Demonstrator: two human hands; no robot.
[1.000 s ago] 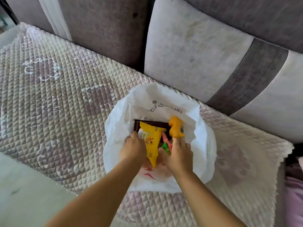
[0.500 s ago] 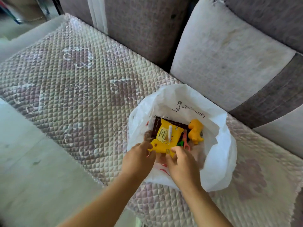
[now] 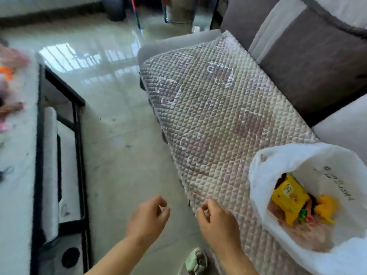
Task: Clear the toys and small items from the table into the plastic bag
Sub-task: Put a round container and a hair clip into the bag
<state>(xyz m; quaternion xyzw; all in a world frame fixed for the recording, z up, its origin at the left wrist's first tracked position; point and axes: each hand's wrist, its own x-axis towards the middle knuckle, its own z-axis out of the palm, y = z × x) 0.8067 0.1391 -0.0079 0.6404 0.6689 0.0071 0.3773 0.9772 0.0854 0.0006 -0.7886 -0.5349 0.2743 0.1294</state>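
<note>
Over the floor at 6 o'clock, both hands have left the bag (image 3: 264, 169): left hand (image 3: 148, 219) and right hand (image 3: 217, 221) loose, empty, turning toward the toys (image 3: 8, 76) on the table (image 3: 17, 155) at 9 o'clock.

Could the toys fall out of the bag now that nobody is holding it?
Maybe. The white plastic bag sits open on the quilted sofa cover near its front edge, and both hands, left and right, are empty and off it. If it slumps, the yellow packet and yellow toy could spill onto the floor.
</note>
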